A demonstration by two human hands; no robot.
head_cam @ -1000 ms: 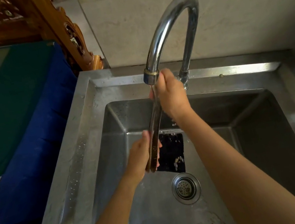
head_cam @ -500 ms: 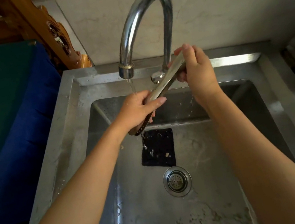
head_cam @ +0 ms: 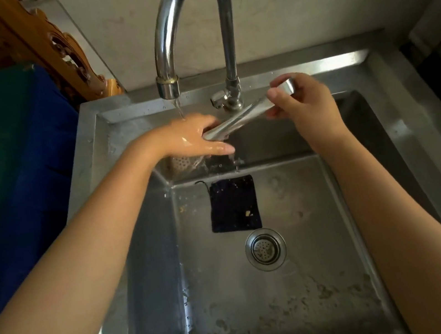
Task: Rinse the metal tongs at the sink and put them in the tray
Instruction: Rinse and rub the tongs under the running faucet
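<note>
The metal tongs lie almost level over the back of the steel sink, just right of the water stream from the curved faucet. My right hand pinches their hinged end. My left hand is wet, sits under the running water and wraps around the tongs' tip end, which it hides. No tray is in view.
A dark cloth lies flat on the sink floor, with the round drain strainer just in front of it. A blue and green covered surface is at the left, carved wooden furniture behind it. A wall stands behind the faucet.
The tongs went from hanging steeply under the spout to lying nearly level. My right hand moved right with the hinged end; my left hand rose into the water stream.
</note>
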